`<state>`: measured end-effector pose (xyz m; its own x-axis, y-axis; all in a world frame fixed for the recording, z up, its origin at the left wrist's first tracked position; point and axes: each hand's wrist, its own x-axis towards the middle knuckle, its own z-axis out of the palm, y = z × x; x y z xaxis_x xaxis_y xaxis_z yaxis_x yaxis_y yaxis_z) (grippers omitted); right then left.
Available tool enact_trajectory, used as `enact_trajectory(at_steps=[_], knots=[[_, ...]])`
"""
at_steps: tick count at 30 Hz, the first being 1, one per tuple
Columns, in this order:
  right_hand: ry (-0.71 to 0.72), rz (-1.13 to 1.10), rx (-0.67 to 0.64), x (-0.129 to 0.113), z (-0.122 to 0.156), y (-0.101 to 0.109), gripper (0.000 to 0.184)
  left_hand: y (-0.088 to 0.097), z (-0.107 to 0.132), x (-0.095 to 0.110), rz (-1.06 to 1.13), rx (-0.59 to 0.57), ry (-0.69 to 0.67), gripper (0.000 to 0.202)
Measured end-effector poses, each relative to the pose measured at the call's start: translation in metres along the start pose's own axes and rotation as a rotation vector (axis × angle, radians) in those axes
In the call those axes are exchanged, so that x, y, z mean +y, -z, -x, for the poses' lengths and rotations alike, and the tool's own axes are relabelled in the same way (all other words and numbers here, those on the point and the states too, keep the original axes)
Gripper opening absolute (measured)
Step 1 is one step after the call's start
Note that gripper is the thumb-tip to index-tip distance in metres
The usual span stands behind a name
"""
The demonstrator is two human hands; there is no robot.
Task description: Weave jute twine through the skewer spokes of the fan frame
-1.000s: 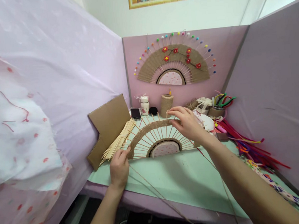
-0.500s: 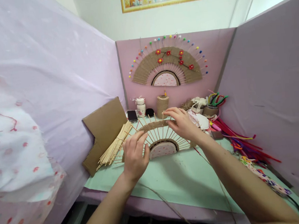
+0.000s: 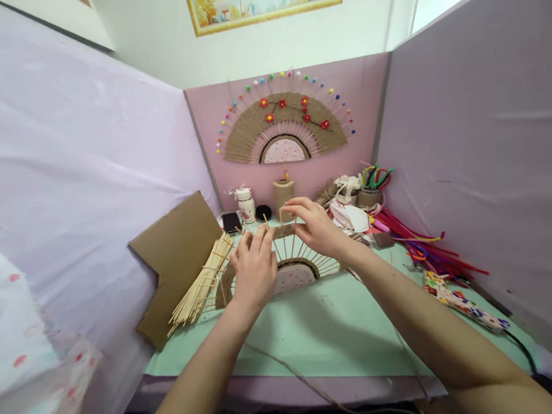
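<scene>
A half-round fan of thin sticks [image 3: 299, 247] stands tilted on the table, with a woven twine band near its outer edge and a dotted half-circle [image 3: 296, 277] at its base. My left hand [image 3: 255, 267] is closed over the left part of the band, its fingertips at the upper edge between the sticks. To its right, my right hand [image 3: 317, 228] grips the top of the fan, thumb by the band and forefinger bent at a stick tip. Whether twine lies between those fingers is hidden. A loose twine strand [image 3: 290, 367] trails over the table's front edge.
Left of the fan lie bamboo sticks [image 3: 200, 287] and folded cardboard [image 3: 178, 254]. Behind stand a white jar [image 3: 245, 204] and a twine spool [image 3: 284, 196]. Pipe cleaners [image 3: 435, 254] and a patterned glue gun [image 3: 468, 306] lie right. A finished fan [image 3: 282, 119] hangs on the back panel.
My left hand has moved up and right, onto the fan's band near my right hand. My right hand stays at the fan's top. The camera view has shifted to the right.
</scene>
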<state>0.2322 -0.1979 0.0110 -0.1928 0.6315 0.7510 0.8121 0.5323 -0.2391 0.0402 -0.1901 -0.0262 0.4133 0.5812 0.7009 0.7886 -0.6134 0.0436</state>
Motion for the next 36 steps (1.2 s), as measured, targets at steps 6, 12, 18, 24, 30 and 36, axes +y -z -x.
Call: enact_trajectory(at_steps=[6,12,18,24,30,36], knots=[[-0.092,-0.025,0.211,0.022,0.007,0.014,0.049,-0.002,-0.005,-0.007,0.006,-0.01,-0.007,0.048],[-0.16,-0.043,0.161,0.05,0.018,0.011,0.05,-0.007,-0.001,-0.015,0.018,0.029,-0.019,0.048],[-0.211,-0.007,0.107,0.045,0.023,0.004,0.055,-0.009,0.005,-0.02,0.009,0.087,-0.068,0.045],[-0.203,0.054,-0.11,0.049,0.014,0.019,0.066,-0.024,0.04,-0.007,0.106,0.231,-0.048,0.035],[-0.227,0.017,-0.518,0.056,-0.018,0.043,0.048,-0.053,0.054,0.02,0.136,-0.115,-0.194,0.04],[-0.265,-0.139,-0.788,0.059,-0.044,0.046,0.026,-0.061,0.048,0.021,0.102,-0.177,-0.139,0.044]])
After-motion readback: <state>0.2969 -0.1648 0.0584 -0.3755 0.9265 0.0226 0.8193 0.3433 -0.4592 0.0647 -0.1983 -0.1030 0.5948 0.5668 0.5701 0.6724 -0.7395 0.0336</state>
